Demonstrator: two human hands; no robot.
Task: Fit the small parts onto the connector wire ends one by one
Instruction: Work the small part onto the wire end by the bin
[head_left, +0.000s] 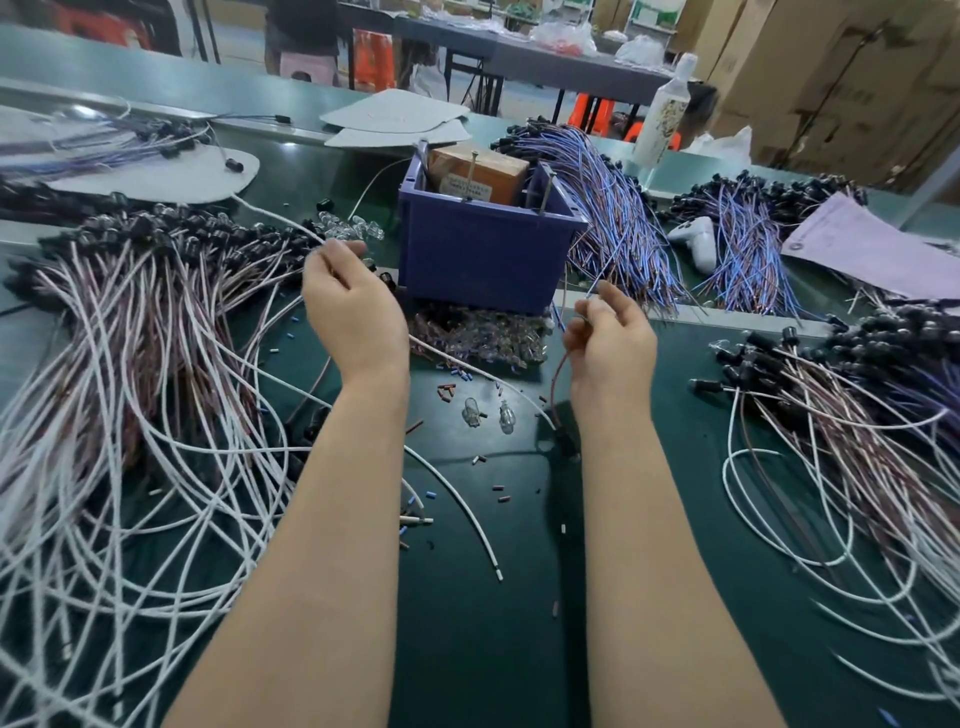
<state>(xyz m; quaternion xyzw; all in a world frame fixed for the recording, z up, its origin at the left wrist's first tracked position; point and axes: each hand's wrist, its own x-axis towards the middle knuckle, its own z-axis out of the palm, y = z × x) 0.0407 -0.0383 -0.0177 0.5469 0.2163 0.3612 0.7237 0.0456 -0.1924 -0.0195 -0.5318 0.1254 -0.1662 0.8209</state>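
While in hand (left), white wire

1 head-worn camera looks forward and down, close over the green table.

Bright, even overhead light; soft shadows, blurred background, edges bowed.

Dark green surface with heaps of white and reddish-brown wires tipped by black caps, blue-and-purple wires, a blue bin and a brown box. Clear bulbs and tiny blue and brown sleeves are scattered about. The left hand pinches a white wire, the right hand a blue wire.
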